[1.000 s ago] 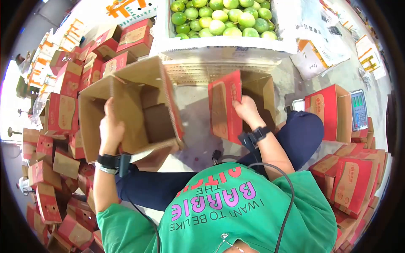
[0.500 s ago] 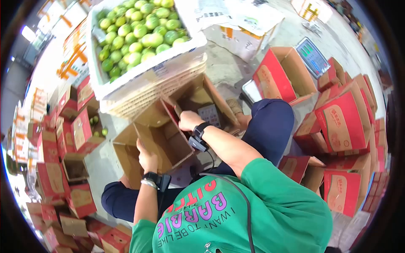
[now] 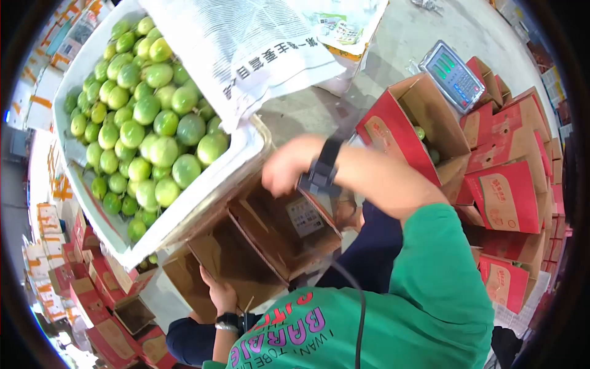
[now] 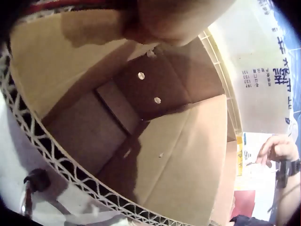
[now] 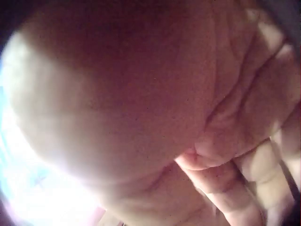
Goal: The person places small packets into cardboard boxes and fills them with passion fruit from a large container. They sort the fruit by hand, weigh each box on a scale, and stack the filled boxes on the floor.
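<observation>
In the head view, two uncovered cardboard boxes stand side by side: the left box (image 3: 233, 255) and the right box (image 3: 276, 230), which has a white label inside. My left hand (image 3: 220, 294) grips the near-left box's wall; the left wrist view shows that hand (image 4: 178, 19) over the rim, with the box interior (image 4: 183, 160) below. My right hand (image 3: 289, 163), blurred, is in the air above the right box, beside the tub corner. Its fingers are loosely bent and hold nothing, as the left wrist view of that hand (image 4: 278, 149) shows. The palm (image 5: 141, 103) fills the right wrist view.
A white tub (image 3: 178, 221) of green round fruit stands beyond the boxes, partly under a printed white sheet (image 3: 246, 55). At right are a red box (image 3: 387, 129) with some green fruit, a scale (image 3: 452, 74) and stacked red boxes (image 3: 507, 197). More boxes lie at left.
My right hand has let go of the box and risen toward the tub. The two boxes have come together. The view has turned and the tub looks larger.
</observation>
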`<state>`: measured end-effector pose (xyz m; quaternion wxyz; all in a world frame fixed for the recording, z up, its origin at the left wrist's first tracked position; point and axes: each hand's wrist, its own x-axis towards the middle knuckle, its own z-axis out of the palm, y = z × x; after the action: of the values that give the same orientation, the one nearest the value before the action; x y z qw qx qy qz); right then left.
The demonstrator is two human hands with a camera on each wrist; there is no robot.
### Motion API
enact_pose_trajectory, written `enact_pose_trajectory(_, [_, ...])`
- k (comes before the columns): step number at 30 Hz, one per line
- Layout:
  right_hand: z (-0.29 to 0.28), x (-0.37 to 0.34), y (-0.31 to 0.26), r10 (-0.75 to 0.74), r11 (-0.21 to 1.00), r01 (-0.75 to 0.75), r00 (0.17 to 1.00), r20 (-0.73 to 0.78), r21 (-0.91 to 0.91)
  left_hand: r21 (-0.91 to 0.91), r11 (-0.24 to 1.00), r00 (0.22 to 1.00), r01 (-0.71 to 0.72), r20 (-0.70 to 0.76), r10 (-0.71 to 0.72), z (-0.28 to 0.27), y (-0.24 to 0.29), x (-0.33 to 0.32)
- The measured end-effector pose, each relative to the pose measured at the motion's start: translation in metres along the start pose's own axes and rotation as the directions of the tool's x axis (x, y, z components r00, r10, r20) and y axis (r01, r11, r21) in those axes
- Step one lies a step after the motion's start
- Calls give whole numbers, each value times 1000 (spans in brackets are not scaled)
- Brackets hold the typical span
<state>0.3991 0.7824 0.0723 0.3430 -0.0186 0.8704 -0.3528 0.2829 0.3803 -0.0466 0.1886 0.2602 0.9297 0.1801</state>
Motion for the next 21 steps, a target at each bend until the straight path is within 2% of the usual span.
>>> enact_pose_trajectory(1, [-11,2,47,270,961,-276,952,-142,-21,-71,997,1000,-9,-30,6,0,-5,0])
enact_pose_trajectory(2, [-17,1,99,298,942,-322,932,-208,-93,-137,990,998,-20,-56,12,-1,-6,2])
enact_pose_trajectory(4, [-10,1,151,425,884,-467,824,-375,-26,-32,999,977,0,-212,-7,-10,11,6])
enact_pose_trajectory(5, [6,25,190,426,890,-456,829,-363,2,30,999,964,-31,-265,37,-23,37,8])
enact_pose_trajectory(6, [35,67,235,465,880,-445,731,-500,168,82,988,929,-129,-338,149,-29,46,13])
enact_pose_trajectory(7, [53,94,264,514,856,-404,600,-613,323,211,949,875,-236,-378,301,-39,57,17])
enact_pose_trajectory(8, [57,100,261,516,856,-390,606,-605,339,337,883,800,-327,-398,449,-53,70,21])
enact_pose_trajectory(10, [46,73,215,595,803,-377,558,-578,462,398,772,651,-495,-419,633,-81,103,38])
enact_pose_trajectory(11, [31,51,197,637,770,-388,511,-577,507,460,784,571,-416,-539,619,-85,99,52])
enact_pose_trajectory(12, [37,82,237,663,735,-312,515,-543,602,502,801,478,-327,-643,598,-93,94,65])
enact_pose_trajectory(13, [42,111,276,688,686,-235,517,-509,688,565,769,507,-300,-588,630,-103,112,77])
enact_pose_trajectory(14, [4,110,292,715,687,-297,435,-547,663,625,732,534,-271,-535,655,-114,128,88])
enact_pose_trajectory(16, [-64,12,255,573,816,-372,419,-704,443,560,772,566,-301,-547,617,-119,129,114])
enact_pose_trajectory(17, [-98,-33,229,682,721,-474,360,-637,505,519,786,580,-336,-543,607,-116,135,119])
enact_pose_trajectory(18, [-118,-47,249,679,701,-464,204,-705,542,481,796,596,-368,-535,599,-114,144,119])
enact_pose_trajectory(19, [-131,-57,269,617,698,-444,-26,-787,562,464,810,615,-359,-535,580,-113,152,118])
enact_pose_trajectory(20, [-144,-69,287,615,708,-364,-102,-782,605,472,808,632,-351,-517,577,-115,151,118])
enact_pose_trajectory(21, [-145,-67,322,583,718,-383,-126,-802,582,455,812,643,-366,-508,574,-117,147,119])
